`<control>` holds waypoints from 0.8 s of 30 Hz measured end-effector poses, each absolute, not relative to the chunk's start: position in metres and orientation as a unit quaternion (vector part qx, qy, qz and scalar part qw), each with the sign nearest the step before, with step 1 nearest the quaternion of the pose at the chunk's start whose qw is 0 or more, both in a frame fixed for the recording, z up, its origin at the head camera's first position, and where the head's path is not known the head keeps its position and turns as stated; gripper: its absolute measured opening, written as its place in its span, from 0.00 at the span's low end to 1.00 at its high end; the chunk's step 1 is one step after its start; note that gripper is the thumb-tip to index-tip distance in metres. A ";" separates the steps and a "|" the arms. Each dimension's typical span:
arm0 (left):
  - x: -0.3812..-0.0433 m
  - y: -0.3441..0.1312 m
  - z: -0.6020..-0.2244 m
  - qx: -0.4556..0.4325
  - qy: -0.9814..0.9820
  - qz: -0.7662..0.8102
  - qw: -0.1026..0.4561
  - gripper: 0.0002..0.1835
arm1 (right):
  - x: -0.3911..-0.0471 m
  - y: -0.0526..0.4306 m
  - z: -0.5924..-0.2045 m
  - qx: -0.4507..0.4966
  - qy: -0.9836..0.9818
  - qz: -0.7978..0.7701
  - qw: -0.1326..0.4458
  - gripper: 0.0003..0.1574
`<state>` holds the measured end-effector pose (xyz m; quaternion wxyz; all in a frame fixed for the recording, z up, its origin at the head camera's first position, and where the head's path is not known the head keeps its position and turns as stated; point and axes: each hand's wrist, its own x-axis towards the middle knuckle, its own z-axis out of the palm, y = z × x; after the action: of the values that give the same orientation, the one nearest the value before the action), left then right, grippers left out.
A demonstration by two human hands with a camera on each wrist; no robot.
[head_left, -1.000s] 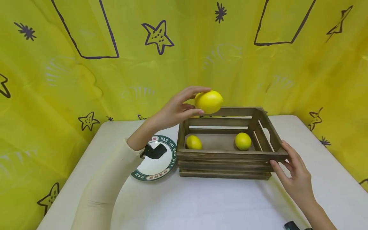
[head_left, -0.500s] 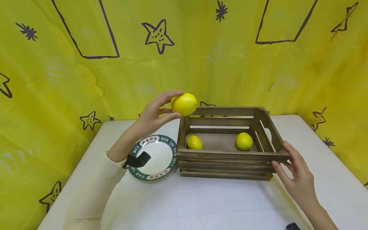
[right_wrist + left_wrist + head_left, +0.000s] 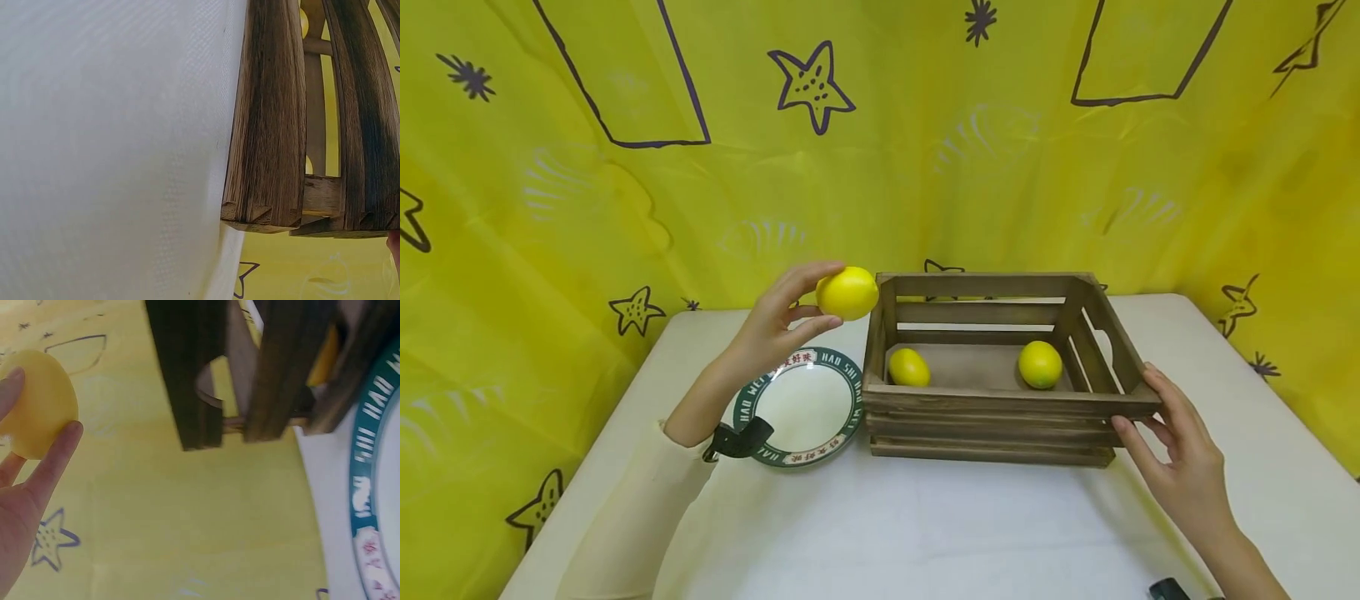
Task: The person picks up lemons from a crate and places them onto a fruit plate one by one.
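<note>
My left hand (image 3: 775, 321) holds a smooth, yellow, oval lemon (image 3: 847, 293) between thumb and fingers, raised above the surface (image 3: 940, 533), which wears a white cloth. In the head view this lemon appears beside the far left corner of a brown, rectangular, slatted wooden crate (image 3: 1000, 402); the left wrist view shows it apart from the crate. My right hand (image 3: 1183, 458) grips the crate's near right corner, thumb against the near side and fingers at the right end.

Inside the crate, on its floor, lie two further fruits: a yellow oval lemon at the left end (image 3: 909, 367) and a rounder yellow lemon at the right end (image 3: 1040, 364), well apart from each other. To the left of the crate lies a round white plate (image 3: 808, 408) with a dark green, lettered rim; whether plate and crate touch, I cannot tell. My cream sleeve (image 3: 625, 508) and a black wrist strap (image 3: 741, 437) cross its left side. A yellow curtain (image 3: 880, 183) with dark drawn starfish hangs behind, at the far side.
</note>
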<state>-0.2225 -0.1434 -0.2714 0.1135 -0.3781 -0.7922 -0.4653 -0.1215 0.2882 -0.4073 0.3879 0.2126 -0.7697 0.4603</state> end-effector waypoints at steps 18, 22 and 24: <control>-0.226 -0.168 -0.320 -0.326 -0.829 -0.448 0.073 0.33 | -0.120 0.290 -0.408 0.209 -0.772 0.455 0.391 0.39; -0.226 -0.172 -0.329 -0.311 -0.838 -0.444 0.068 0.32 | -0.121 0.288 -0.407 0.210 -0.770 0.455 0.395 0.40; -0.227 -0.173 -0.334 -0.303 -0.840 -0.444 0.069 0.32 | -0.120 0.287 -0.406 0.210 -0.770 0.454 0.396 0.40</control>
<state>-0.2265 -0.1732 -0.3340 0.0695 -0.3033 -0.8403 -0.4440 -0.1204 0.2873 -0.4058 0.3960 0.2096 -0.7701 0.4541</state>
